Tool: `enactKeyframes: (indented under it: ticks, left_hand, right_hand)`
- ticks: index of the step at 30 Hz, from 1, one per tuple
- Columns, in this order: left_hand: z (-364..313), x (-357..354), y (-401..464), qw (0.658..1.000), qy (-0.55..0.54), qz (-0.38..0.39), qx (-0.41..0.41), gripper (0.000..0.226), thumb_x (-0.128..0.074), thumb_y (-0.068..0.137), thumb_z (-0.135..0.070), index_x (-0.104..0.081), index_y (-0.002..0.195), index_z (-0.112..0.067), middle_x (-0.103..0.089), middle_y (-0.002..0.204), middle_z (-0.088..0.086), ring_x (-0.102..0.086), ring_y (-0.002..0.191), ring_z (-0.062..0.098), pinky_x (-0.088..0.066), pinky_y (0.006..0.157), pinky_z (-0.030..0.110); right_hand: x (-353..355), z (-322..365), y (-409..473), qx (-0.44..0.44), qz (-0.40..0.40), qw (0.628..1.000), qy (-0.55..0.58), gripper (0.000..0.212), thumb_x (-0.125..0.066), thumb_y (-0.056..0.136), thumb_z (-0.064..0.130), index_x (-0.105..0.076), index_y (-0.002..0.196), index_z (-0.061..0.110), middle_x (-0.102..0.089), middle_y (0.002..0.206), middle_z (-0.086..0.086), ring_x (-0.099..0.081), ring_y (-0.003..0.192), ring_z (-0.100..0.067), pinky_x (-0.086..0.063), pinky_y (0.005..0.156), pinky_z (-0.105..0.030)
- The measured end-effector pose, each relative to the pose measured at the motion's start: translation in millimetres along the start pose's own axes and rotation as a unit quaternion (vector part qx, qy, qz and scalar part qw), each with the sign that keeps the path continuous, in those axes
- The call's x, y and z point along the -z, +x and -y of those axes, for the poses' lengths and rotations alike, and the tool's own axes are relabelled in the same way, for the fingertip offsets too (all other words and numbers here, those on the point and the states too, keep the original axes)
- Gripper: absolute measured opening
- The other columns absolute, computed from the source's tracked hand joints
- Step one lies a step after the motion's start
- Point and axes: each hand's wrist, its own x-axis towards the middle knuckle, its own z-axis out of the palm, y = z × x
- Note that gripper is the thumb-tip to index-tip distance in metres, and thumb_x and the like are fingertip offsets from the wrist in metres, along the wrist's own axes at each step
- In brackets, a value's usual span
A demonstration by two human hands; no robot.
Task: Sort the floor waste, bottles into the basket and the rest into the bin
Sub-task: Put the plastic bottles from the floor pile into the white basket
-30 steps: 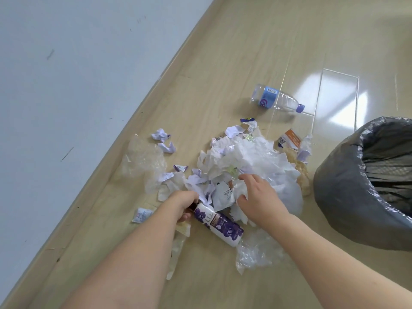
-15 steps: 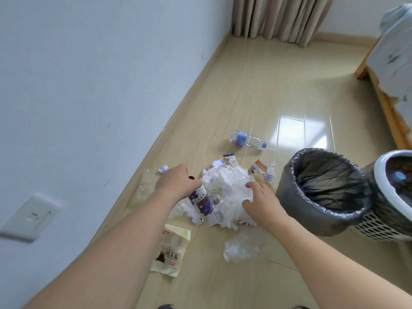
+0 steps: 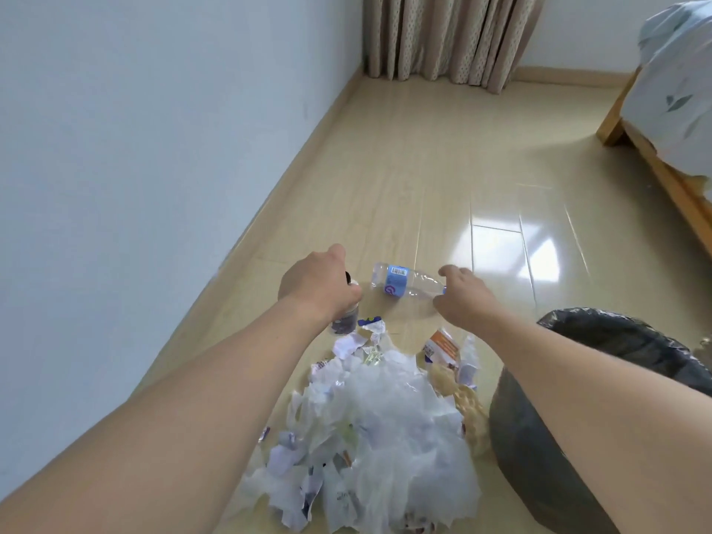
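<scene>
The left hand (image 3: 318, 281) is curled around a small bottle (image 3: 345, 321) with a dark cap and a purple-patterned label, held roughly upright above the floor (image 3: 404, 167); the bottle's lower part shows below the wrist and its cap peeks out beside the knuckles. The right hand (image 3: 460, 292) reaches forward to a clear water bottle (image 3: 404, 284) with a blue label, which lies on its side on the floor, neck end towards that hand. The fingers are bent and spread around the neck end, thumb on the near side and fingers over the far side; whether they actually touch or grip it cannot be told. The water bottle lies between the two hands, just beyond the heap of waste.

That heap (image 3: 370, 437) sits on the floor near the person, below both forearms: torn white paper, crumpled clear plastic film and scraps with purple print. At its far right edge lie an orange-and-white wrapper (image 3: 441, 346) and a piece of yellowish mesh packing (image 3: 468, 410). The bin (image 3: 539, 456), lined with a dark grey bag, stands just right of the heap, partly hidden by the right forearm. The basket is not clearly seen.

A pale wall (image 3: 135, 148) runs along the left, a curtain (image 3: 450, 36) hangs at the far end, and a wooden bed frame (image 3: 662, 175) with light bedding stands at the right.
</scene>
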Motion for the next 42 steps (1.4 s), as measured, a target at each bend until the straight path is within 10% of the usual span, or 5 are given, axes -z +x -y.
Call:
enactKeyframes:
  ticks: [13, 22, 35, 42]
  left_hand:
    - [58, -105, 87, 0.996, -0.060, -0.039, 0.044, 0.022, -0.057, 0.080, -0.027, -0.044, 0.084, -0.010, -0.056, 0.075, 0.009, -0.049, 0.063, 0.030, -0.030, 0.049, 0.029]
    - [63, -118, 71, 0.994, -0.067, -0.075, 0.047, 0.024, -0.053, 0.087, -0.030, -0.041, 0.091, -0.010, -0.055, 0.075, 0.010, -0.053, 0.067, 0.035, -0.029, 0.049, 0.032]
    - [-12, 22, -5, 0.970, -0.189, -0.145, 0.056, 0.027, -0.055, 0.084, -0.032, -0.046, 0.092, -0.008, -0.051, 0.075, 0.003, -0.046, 0.064, 0.026, -0.036, 0.053, 0.030]
    - [-130, 135, -103, 0.966, -0.212, -0.123, -0.075, 0.032, -0.062, 0.082, -0.038, -0.046, 0.088, -0.011, -0.051, 0.072, 0.000, -0.045, 0.062, 0.022, -0.035, 0.052, 0.030]
  right_hand:
    - [-111, -44, 162, -0.023, 0.045, 0.989, -0.137, 0.087, -0.062, 0.079, 0.029, -0.013, 0.150, 0.019, -0.041, 0.139, -0.011, -0.036, 0.132, -0.033, -0.024, 0.111, -0.046]
    - [-129, -9, 134, 0.002, 0.011, 1.000, -0.022, 0.068, -0.066, 0.076, 0.038, -0.036, 0.136, 0.025, -0.045, 0.117, -0.005, -0.053, 0.083, -0.026, -0.045, 0.069, -0.032]
    - [23, 20, -1, 0.016, -0.068, 0.989, 0.128, 0.057, -0.068, 0.086, 0.036, -0.041, 0.129, 0.010, -0.052, 0.120, -0.014, -0.051, 0.089, -0.028, -0.037, 0.069, -0.030]
    - [179, -42, -158, -0.024, -0.137, 0.981, 0.139, 0.056, -0.063, 0.092, 0.023, -0.026, 0.131, 0.007, -0.053, 0.107, -0.015, -0.050, 0.084, -0.029, -0.039, 0.071, -0.032]
